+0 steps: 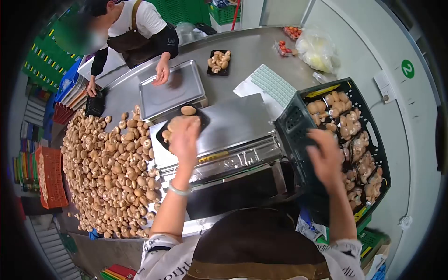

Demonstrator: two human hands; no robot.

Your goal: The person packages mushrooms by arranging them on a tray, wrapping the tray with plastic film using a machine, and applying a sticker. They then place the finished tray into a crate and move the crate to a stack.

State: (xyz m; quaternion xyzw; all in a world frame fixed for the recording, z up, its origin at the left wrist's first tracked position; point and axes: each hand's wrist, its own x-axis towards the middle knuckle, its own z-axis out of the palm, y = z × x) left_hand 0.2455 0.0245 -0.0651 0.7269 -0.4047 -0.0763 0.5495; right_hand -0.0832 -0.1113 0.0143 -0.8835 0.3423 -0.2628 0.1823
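Room above plate (240, 122); crate wall (293, 122) (right)

Smooth metal table (254, 49), matt plastic crate (295, 151)

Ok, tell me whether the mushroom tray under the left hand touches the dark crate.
Apart. The head view shows an expanse of metal plate between the tray under the left hand and the crate.

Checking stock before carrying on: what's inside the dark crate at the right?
The dark plastic crate holds several packs of brown mushrooms, seemingly film-wrapped. The right hand hides part of its left side, and anything beneath the visible packs is covered.
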